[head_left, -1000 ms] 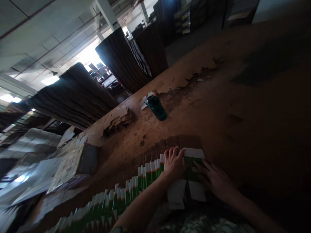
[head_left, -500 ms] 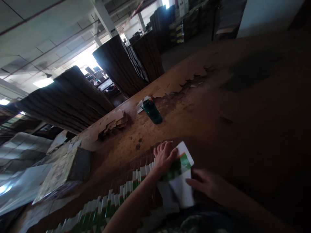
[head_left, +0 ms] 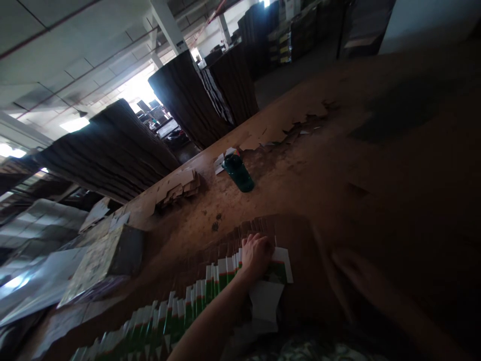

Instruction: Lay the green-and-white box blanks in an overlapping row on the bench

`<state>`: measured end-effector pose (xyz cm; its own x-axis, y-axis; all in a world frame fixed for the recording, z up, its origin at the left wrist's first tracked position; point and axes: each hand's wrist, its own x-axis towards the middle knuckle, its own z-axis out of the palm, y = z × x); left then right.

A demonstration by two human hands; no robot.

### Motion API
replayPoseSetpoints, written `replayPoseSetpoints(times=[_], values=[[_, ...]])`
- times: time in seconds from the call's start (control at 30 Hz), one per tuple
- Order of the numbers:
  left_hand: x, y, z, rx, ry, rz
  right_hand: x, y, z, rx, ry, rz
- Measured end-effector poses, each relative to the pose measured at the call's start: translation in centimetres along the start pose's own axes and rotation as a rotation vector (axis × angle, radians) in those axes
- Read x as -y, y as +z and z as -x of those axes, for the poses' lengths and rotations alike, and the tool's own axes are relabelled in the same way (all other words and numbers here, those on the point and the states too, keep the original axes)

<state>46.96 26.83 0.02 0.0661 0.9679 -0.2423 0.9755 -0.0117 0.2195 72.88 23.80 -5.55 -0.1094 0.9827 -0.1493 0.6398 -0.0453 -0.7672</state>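
Observation:
My left hand [head_left: 257, 254] is on the end of a long overlapping row of flat cartons, its fingers bent over the top piece. That piece is a white and green printed carton [head_left: 277, 273] with a thin orange band, partly hidden by the hand. Below my wrist a white flap [head_left: 266, 301] sticks out toward me. The row of cartons [head_left: 188, 303] fans away to the lower left, passing behind my forearm. My right hand [head_left: 351, 271] is off to the right beside a dim brown edge [head_left: 330, 271]. Motion and darkness blur its fingers, so what it holds is unclear.
A dark green bottle [head_left: 238, 173] stands beyond my hands on the brown worktop [head_left: 293, 185]. Cardboard scraps [head_left: 178, 188] lie near its far edge. A block-like stack [head_left: 108, 260] is at left. Tall dark stacks [head_left: 108, 150] rise behind the table.
The white and green carton that was tilted up between my hands now lies flat under my left hand. My right hand has moved away from it to the right.

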Motion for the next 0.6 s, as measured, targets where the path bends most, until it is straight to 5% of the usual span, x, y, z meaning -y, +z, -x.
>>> replayPoseSetpoints(times=[0.1, 0.27, 0.47, 0.6], values=[[0.1, 0.1, 0.2, 0.004, -0.005, -0.011, 1.4, 5.3, 1.1, 0.147, -0.127, 0.014], [0.2, 0.5, 0.3, 0.009, 0.026, -0.042, -1.1, 10.8, 3.0, 0.134, -0.143, 0.147], [-0.1, 0.8, 0.5, 0.019, 0.041, -0.068, -0.5, 11.4, 3.2, -0.016, -0.223, 0.242], [-0.9, 1.6, 0.8, 0.004, 0.103, -0.056, 1.7, 8.9, 2.1, 0.068, -0.220, 0.298]])
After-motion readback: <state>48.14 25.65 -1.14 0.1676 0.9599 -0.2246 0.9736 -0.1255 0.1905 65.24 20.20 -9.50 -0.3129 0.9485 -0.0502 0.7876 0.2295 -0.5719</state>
